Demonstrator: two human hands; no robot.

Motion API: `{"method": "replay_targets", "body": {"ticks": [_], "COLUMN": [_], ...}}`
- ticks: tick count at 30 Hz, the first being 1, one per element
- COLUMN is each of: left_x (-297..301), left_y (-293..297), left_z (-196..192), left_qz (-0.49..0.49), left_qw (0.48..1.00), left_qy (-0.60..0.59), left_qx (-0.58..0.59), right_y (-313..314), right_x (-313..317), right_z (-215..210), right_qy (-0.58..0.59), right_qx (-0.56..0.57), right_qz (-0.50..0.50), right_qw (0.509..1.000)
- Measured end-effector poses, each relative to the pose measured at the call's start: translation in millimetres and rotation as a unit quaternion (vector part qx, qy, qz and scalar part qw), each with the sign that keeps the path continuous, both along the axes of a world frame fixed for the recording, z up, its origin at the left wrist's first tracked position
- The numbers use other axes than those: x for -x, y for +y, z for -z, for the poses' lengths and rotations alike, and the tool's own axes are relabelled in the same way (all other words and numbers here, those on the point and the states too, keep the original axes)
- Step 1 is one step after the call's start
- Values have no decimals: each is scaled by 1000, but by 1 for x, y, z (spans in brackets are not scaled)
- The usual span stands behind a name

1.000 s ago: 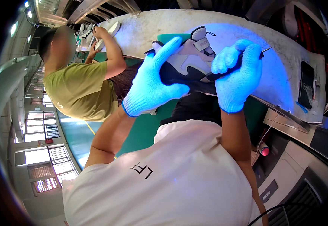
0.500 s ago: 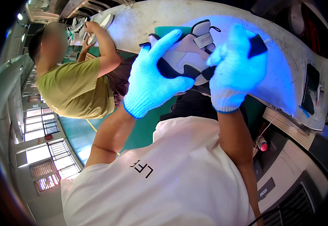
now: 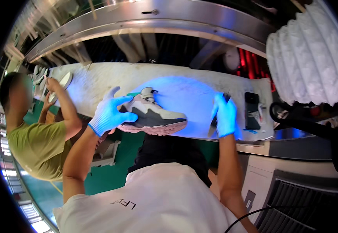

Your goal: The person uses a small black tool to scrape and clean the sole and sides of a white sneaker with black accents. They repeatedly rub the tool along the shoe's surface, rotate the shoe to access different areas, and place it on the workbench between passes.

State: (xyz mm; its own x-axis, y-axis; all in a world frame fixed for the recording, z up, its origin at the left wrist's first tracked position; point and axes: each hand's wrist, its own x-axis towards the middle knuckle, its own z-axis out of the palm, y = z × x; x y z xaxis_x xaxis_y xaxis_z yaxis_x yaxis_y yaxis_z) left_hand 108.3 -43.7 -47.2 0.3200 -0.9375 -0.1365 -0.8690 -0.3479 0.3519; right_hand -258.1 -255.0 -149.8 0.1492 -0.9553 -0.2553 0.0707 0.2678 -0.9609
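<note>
- The sneaker (image 3: 153,116), grey and black on top with a pinkish sole, lies on its side at the near edge of the white table (image 3: 99,79), inside a patch of blue light, its toe pointing to my right.
- My left hand (image 3: 109,114), in a light knit glove, grips the heel end of the sneaker, fingers wrapped over the upper and the thumb lifted above it.
- My right hand (image 3: 225,116), gloved the same way, is clenched around a slim dark tool (image 3: 217,112); its upper end shows above my fingers and its lower end below my palm. I cannot tell what kind of tool it is.
- The right hand stands apart from the sneaker, to the right of its toe, over the lit part of the table.
- Just beyond my right hand a flat black device (image 3: 252,110) lies on the table, with small bits beside it too unclear to name.
- At the far left, another person in an olive shirt (image 3: 37,145) works at the same table with a hand (image 3: 52,83) raised to a round pale object (image 3: 65,80).
- A white pleated duct (image 3: 312,58) hangs at the upper right.
</note>
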Motion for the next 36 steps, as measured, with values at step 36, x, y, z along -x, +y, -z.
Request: {"method": "replay_targets", "body": {"ticks": [36], "left_x": [127], "left_y": [-17], "left_z": [-2], "left_qz": [165], "left_qw": [984], "left_qy": [-20], "left_qx": [67], "right_y": [50], "right_x": [-26], "right_z": [-73], "right_qy": [-89], "right_qx": [85], "right_qz": [-79], "right_qw": [989]}}
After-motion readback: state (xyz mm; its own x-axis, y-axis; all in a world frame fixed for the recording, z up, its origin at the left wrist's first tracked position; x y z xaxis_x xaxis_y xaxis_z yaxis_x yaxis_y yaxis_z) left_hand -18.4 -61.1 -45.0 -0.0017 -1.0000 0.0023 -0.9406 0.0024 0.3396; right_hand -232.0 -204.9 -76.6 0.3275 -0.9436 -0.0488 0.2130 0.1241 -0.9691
